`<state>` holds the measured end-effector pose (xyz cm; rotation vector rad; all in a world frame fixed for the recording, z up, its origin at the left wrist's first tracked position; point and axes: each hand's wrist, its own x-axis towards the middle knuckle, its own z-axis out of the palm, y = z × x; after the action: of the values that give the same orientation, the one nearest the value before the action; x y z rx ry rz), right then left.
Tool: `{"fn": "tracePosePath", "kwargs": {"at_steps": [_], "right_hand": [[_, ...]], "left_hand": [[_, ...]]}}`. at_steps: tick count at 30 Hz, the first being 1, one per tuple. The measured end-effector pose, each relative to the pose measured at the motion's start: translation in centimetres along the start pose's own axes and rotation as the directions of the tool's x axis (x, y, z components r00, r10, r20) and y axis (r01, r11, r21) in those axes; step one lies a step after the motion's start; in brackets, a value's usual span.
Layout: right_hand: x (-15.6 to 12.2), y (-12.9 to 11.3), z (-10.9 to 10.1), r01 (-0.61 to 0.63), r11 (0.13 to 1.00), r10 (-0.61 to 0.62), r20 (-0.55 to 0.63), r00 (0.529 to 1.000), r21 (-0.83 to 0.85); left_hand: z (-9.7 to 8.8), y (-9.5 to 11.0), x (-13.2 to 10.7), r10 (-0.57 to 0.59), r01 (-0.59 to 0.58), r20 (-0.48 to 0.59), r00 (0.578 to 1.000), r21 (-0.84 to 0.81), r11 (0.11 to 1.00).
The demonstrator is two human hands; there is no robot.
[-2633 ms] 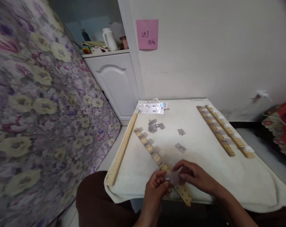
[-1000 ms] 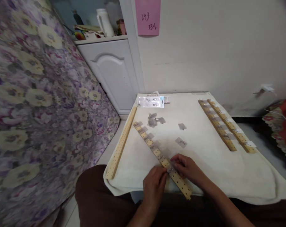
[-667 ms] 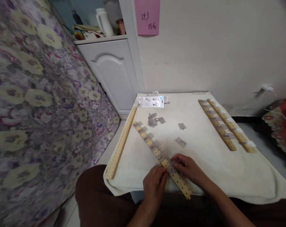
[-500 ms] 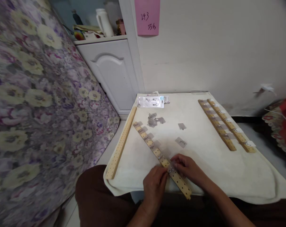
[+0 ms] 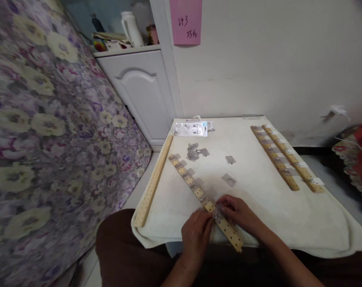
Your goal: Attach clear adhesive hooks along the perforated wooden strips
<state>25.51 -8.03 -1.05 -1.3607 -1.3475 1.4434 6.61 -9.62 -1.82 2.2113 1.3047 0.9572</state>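
Note:
A narrow wooden strip [image 5: 198,192] with rows of holes lies slantwise across the cloth, its near end jutting over the table edge. Clear plastic squares with small metal hooks sit along it. At its left edge, my left hand [image 5: 195,233] is closed, fingertips pinching the strip beside one hook [image 5: 217,214]. Across from it, my right hand [image 5: 236,211] is closed on the clear square of that same hook. Two loose clear hooks, one nearer [image 5: 229,179] and one farther [image 5: 230,160], lie beyond my hands, and a small pile of hooks [image 5: 193,152] lies left of them.
A bare holed strip [image 5: 153,183] runs along the table's left edge. Two strips bearing hooks, an inner one [image 5: 275,157] and an outer one [image 5: 293,158], lie at the right. Clear packaging [image 5: 189,128] is at the back left. A floral curtain [image 5: 64,119] hangs at the left.
Almost nothing differs. Both hands stay at the same hook on the strip, with only a very slight shift of the right hand and the strip's near end.

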Motion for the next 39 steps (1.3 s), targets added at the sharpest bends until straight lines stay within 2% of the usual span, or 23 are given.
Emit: {"fn": "tracePosePath", "kwargs": {"at_steps": [15,24,33,39], "right_hand": [[0.04,0.35,-0.17,0.010,0.997,-0.011,-0.012,1.000,-0.081],[-0.02,0.13,0.08,0.045,0.955,-0.077,-0.098,0.992,-0.292],[0.39,0.38,0.11,-0.008,0.971,-0.017,-0.104,0.994,-0.237],[0.36,0.06,0.24,0.016,0.970,-0.047,-0.123,0.991,-0.244]], "left_hand": [[0.00,0.04,0.11,0.030,-0.030,0.004,1.000,0.051,0.998],[0.00,0.15,0.33,0.032,-0.033,0.013,0.999,0.076,0.997],[0.10,-0.09,0.20,0.060,-0.063,0.032,0.998,0.102,0.993],[0.05,-0.20,0.22,0.074,-0.081,0.059,0.996,0.117,0.990]]}}
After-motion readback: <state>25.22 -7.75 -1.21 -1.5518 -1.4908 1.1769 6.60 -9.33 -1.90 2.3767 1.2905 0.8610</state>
